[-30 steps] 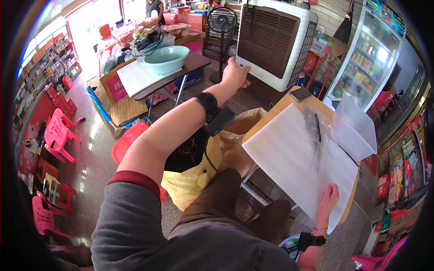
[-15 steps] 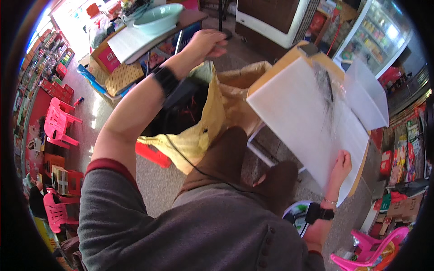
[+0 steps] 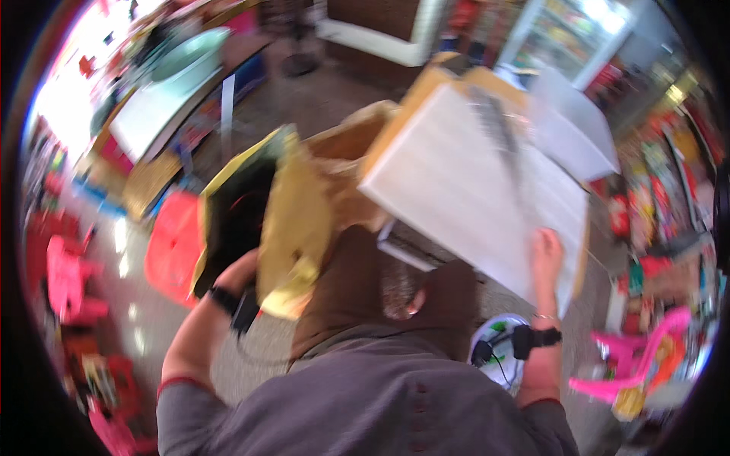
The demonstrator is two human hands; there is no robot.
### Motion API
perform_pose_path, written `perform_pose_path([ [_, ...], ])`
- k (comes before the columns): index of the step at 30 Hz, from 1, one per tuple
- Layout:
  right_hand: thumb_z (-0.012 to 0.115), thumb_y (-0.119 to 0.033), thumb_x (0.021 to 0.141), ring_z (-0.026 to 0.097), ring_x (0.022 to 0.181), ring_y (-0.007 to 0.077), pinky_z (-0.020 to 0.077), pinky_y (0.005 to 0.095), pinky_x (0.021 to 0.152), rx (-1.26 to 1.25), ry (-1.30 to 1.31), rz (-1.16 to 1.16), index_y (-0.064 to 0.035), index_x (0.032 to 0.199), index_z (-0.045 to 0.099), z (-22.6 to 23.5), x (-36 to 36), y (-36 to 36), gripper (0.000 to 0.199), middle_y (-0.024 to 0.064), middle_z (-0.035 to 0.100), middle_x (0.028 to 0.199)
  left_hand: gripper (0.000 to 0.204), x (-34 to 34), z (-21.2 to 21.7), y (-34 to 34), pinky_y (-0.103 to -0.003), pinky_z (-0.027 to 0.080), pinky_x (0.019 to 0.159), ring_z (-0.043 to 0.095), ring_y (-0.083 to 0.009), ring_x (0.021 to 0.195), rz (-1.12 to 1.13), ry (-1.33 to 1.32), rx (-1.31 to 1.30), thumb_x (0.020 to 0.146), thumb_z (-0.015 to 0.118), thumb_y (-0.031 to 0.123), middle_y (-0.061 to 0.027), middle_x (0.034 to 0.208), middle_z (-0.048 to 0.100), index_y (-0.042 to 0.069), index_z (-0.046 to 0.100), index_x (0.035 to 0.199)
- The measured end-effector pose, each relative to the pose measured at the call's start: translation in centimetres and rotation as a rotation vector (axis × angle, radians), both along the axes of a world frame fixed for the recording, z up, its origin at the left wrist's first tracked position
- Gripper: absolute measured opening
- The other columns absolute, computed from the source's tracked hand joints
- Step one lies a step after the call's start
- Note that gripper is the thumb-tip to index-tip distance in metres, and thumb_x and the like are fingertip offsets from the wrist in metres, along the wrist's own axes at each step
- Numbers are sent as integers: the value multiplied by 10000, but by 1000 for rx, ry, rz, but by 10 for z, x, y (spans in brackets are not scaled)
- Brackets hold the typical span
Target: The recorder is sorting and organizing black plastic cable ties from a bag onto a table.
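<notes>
A yellow woven sack (image 3: 300,228) stands open in front of me, with dark stuff (image 3: 239,216) inside showing thin reddish strands. My left hand (image 3: 242,270) reaches into its mouth at the near side, fingers hidden within. To the right, a white board (image 3: 456,163) lies tilted over a tan one. My right hand (image 3: 546,254) rests at its near right edge, blurred, fingers curled together; what they hold, if anything, cannot be made out. Toward the board's far side lies a bundle of dark thin strands (image 3: 493,118), seemingly in clear plastic.
A translucent white bin (image 3: 570,125) stands at the board's far right corner. Left of the sack is a red plastic stool (image 3: 173,247). A white bucket (image 3: 502,346) sits by my right forearm. A pale green basin (image 3: 188,61) rests on a far-left table; a pink chair (image 3: 642,357) stands near right.
My left hand has come down and back from above the far side of the sack into its mouth. The view has shifted; my right hand stays at the board's edge.
</notes>
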State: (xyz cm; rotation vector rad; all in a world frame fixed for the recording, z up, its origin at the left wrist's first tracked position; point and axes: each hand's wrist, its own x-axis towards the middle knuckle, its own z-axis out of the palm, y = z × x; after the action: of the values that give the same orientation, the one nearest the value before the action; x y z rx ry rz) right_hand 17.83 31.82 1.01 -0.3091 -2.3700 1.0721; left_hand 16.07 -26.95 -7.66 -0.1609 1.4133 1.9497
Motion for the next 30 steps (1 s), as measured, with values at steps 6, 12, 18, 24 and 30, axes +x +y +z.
perform_pose_path([
  [6, 587, -88, 875, 600, 683, 158, 473, 279, 636, 108, -1, 50, -26, 900, 619, 44, -19, -58, 74, 83, 627, 753, 368, -19, -28, -37, -354, 520, 782, 661, -190, 875, -27, 421, -876, 829, 692, 225, -132, 991, 698, -14, 642, 1104],
  [12, 614, -141, 850, 590, 779, 255, 471, 361, 686, 346, -129, 184, -39, 927, 603, 89, -25, -53, 129, 105, 619, 876, 246, -54, -11, -27, -327, 507, 718, 646, -190, 768, 285, 427, -964, 812, 663, 157, -118, 849, 676, -43, 656, 955],
  [18, 540, -349, 912, 387, 1227, 399, 333, 523, 985, 687, -314, 83, -82, 1285, 472, 41, -24, 15, 462, 208, 419, 1337, 151, -90, 110, 34, -289, 448, 839, 575, -164, 900, 603, 897, -828, 854, 596, 42, -85, 995, 619, -3, 586, 998],
  [24, 385, -541, 942, 115, 1404, 443, 103, 575, 1117, 666, -528, 40, -133, 1465, 263, 18, -9, 56, 674, 264, 165, 1510, 344, -130, 145, 178, -416, 363, 1019, 465, -347, 1213, -56, 1400, -1021, 804, 644, 62, -181, 1285, 501, 16, 569, 1138],
  [30, 382, -557, 937, 108, 1404, 446, 89, 571, 1120, 679, -495, 102, -144, 1466, 258, 23, -15, 72, 682, 260, 167, 1510, 582, -134, 124, 237, -496, 226, 1104, 241, -431, 1366, -412, 1427, -1229, 888, 586, 348, -235, 1473, 283, 26, 430, 1346],
])
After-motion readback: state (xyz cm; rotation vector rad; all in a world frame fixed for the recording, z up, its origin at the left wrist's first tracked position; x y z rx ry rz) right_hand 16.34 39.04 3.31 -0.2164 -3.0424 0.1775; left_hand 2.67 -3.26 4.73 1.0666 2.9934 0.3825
